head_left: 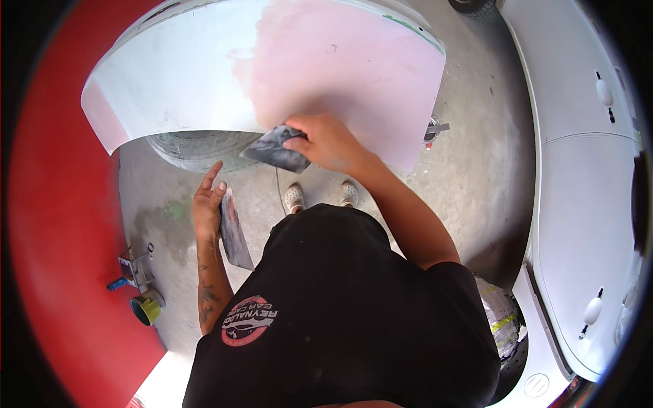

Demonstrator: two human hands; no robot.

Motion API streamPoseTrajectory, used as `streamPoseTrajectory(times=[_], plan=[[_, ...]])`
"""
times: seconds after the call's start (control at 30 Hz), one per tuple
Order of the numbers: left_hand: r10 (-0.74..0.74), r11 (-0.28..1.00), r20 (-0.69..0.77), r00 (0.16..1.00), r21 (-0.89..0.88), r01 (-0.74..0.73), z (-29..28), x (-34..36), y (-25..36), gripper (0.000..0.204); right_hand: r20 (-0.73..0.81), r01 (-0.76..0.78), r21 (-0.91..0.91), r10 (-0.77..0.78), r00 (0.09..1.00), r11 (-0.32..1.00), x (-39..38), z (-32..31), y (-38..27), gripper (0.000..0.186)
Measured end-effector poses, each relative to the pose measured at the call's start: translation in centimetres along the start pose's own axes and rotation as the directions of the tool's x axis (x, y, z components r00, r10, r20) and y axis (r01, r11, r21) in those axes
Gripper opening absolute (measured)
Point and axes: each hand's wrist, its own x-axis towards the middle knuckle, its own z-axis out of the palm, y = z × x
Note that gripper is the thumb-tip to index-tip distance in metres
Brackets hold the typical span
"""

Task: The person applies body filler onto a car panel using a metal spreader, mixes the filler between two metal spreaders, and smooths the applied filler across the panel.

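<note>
In my right hand (pixel 326 141) is a thin dark grey sheet (pixel 277 148) with pale smudges, pinched between thumb and fingers. It sits at the lower edge of a white car body panel (pixel 170 75), just above the wheel arch; I cannot tell whether it touches. A broad pink patch (pixel 354 68) covers the panel's right part. Lower left, my left hand (pixel 207 207) holds a flat grey plate (pixel 235 234) with pinkish smears, seen at a slant. Its index finger is stretched out and the thumb lies by the plate's top end.
Behind the arch is a tire (pixel 204 151). A red surface (pixel 61 204) curves along the left, with a yellow-green container (pixel 145 309) and a small stand (pixel 138 268) near it. White panels with handles (pixel 604 92) line the right. A small round object (pixel 432 130) lies beside the panel.
</note>
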Motion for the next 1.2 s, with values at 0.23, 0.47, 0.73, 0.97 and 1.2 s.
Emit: streamPoseTrajectory(times=[0.23,0.47,0.73,0.97,1.2], plan=[[0.018,0.997,0.082,0.996,-0.078,-0.011,-1.3,1.3,-2.7,0.022,0.197,-0.195,0.18,0.159,0.967,0.964,-4.2,4.1,0.9,0.029],[0.053,0.975,-0.062,0.997,-0.211,-0.065,-2.6,1.7,-1.6,0.035,-0.407,-0.101,0.636,0.444,0.799,0.765,-3.0,-0.7,5.6,0.018],[-0.015,0.996,-0.071,0.997,-0.091,0.009,-0.8,0.3,-2.1,0.036,-0.446,-0.139,0.649,0.523,0.726,0.748,-1.3,-2.9,4.4,0.022],[0.0,0.994,-0.078,0.997,-0.105,-0.009,-1.6,-0.1,-2.8,0.034,-0.463,-0.114,0.634,0.493,0.737,0.765,-0.3,-3.1,3.9,0.023],[0.009,0.997,-0.041,0.999,-0.075,-0.012,-0.3,-0.3,-1.2,0.03,-0.302,-0.001,0.526,0.188,0.935,0.85,0.8,-1.4,5.4,0.023]])
